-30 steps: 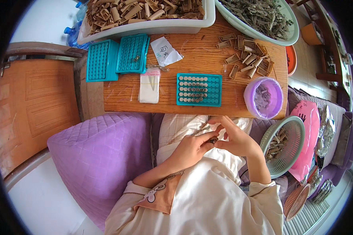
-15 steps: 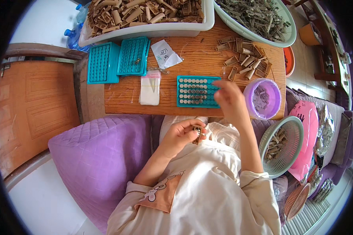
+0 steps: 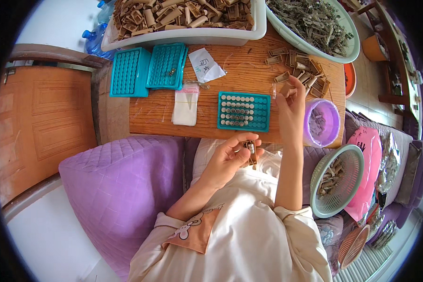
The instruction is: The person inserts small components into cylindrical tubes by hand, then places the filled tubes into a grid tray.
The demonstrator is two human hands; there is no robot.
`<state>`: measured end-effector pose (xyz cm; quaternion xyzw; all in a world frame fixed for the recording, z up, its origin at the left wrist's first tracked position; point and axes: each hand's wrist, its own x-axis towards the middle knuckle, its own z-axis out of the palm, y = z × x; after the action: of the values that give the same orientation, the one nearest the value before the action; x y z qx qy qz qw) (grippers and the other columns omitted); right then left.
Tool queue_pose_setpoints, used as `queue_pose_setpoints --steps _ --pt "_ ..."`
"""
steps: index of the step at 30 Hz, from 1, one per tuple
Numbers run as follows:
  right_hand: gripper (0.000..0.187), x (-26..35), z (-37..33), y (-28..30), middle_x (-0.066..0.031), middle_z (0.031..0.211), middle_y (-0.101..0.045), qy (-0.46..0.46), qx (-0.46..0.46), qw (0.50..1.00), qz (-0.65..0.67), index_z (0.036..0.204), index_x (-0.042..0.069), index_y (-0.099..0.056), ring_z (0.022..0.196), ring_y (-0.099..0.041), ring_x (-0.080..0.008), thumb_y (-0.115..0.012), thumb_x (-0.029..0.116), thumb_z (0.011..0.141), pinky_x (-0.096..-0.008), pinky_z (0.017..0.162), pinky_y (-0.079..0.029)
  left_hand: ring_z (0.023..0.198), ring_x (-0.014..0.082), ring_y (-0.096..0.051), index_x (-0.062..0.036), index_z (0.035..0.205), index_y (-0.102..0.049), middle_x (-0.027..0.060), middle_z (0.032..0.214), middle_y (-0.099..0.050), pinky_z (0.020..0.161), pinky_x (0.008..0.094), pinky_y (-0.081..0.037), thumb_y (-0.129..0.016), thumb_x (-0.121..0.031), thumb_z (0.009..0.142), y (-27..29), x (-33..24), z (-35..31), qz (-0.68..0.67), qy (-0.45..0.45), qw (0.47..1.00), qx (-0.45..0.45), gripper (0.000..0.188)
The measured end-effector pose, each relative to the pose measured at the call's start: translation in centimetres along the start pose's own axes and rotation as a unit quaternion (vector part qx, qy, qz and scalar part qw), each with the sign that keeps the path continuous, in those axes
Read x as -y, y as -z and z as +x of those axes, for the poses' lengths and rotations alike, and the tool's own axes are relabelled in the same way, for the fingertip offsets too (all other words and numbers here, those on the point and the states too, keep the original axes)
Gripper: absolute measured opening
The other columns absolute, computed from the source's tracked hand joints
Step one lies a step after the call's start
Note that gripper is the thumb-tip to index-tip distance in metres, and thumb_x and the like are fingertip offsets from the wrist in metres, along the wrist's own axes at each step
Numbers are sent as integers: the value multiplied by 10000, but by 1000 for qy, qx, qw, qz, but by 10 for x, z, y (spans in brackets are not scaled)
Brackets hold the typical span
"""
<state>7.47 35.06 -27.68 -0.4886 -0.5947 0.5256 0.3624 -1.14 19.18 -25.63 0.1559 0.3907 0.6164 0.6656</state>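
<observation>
It seems a home: a purple quilted sofa (image 3: 122, 183) lies left of the left hand (image 3: 226, 159), a panelled door (image 3: 51, 127) farther left.

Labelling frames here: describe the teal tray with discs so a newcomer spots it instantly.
On the wooden table, go to the near edge. There, left of the purple tub, lies a flat teal tray. Unlike the stacked teal trays farther back on the left, it holds rows of round pale discs, with its right-hand columns bare.

Bright light fills the curved, black-rimmed view
</observation>
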Motion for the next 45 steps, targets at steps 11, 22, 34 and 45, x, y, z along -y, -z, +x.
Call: queue_pose_setpoints --steps 11,22,34,45 --pt "217 57 -77 18 -101 858 -567 -129 170 887 410 927 18 -448 708 -551 -110 -581 47 758 -216 546 -481 999 157 -490 -20 1215 -342 88 1069 -505 819 250 -411 -473 -190 842 -18 -15 -7 -48 -81 993 -75 430" --pt "249 68 -94 24 -88 842 -564 39 155 987 -25 870 3 -550 709 -530 -144 -660 -2 647 -241 566 -434 1031 171 -464 -3 1127 -422 122 1127 -469 877 288 -385 -556 -94 783 -26 -15 -10 -53 -205 977 -10 379" --pt "248 58 -97 24 -64 783 -561 86 106 988 72 821 16 -586 695 -510 -143 -704 117 627 -240 558 -413 975 157 -499 25 1101 -436 148 1142 -451 817 255 -425 -557 -3 760 -29 -26 -9 80 -256 963 -2 363" --pt "234 59 -81 23 -57 745 -572 67 195 978 -24 778 21 -575 655 -516 -170 -710 83 596 -255 558 -410 928 114 -495 16 1134 -417 109 1107 -476 746 225 -434 -526 -47 800 -33 -21 -8 59 -181 981 -46 357"
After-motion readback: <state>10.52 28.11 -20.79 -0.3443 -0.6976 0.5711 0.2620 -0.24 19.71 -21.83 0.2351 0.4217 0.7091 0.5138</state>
